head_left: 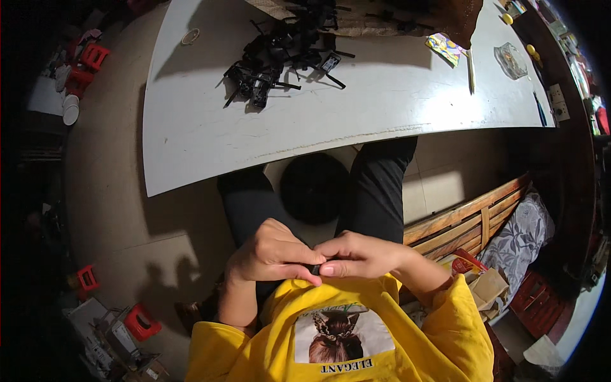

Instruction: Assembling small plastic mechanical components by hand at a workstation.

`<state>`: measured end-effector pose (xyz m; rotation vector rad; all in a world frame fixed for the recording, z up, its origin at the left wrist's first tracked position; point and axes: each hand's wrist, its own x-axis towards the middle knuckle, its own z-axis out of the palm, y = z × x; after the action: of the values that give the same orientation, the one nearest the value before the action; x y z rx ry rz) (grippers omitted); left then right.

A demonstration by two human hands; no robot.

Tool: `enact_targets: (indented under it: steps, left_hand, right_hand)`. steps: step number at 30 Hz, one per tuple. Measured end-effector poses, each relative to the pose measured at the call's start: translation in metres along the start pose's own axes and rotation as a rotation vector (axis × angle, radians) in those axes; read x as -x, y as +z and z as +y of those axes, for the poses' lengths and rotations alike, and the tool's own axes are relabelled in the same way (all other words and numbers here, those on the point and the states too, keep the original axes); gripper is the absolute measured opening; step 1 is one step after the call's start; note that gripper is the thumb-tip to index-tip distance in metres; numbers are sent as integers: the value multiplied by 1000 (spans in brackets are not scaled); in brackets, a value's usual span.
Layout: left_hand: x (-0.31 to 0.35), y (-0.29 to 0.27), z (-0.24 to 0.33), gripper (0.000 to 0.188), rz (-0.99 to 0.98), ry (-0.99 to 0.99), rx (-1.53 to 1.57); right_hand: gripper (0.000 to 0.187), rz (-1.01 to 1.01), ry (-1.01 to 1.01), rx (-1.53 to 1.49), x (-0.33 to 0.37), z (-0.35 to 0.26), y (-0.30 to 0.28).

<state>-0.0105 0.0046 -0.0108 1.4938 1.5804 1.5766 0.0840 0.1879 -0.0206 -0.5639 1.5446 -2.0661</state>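
Note:
My left hand [280, 251] and my right hand [356, 256] meet in front of my body, below the table's near edge. Both are closed, thumbs and fingertips pressed together on a small black part [314, 269]. Most of that part is hidden by the fingers, so its exact kind does not show. On the white table [210, 140] a tangled pile of black plastic parts [273, 60] with thin protruding arms lies beyond my hands.
A brown sack [375, 22] lies at the table's far side. To its right are a colourful packet [445, 48], a thin stick [471, 73] and a glass ashtray [511, 60]. A wooden bench [468, 219] stands on my right, a red stool [141, 321] at lower left.

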Motion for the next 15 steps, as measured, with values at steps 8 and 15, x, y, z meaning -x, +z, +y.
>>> enact_targets:
  steps: [8, 15]
  left_hand:
    - [-1, 3, -2, 27, 186, -56, -165]
    - [-46, 8, 48, 7, 335, 242, -341]
  right_hand:
    - [25, 37, 161, 319, -14, -28, -22]
    - [27, 1138, -196, 1255, -87, -27, -108]
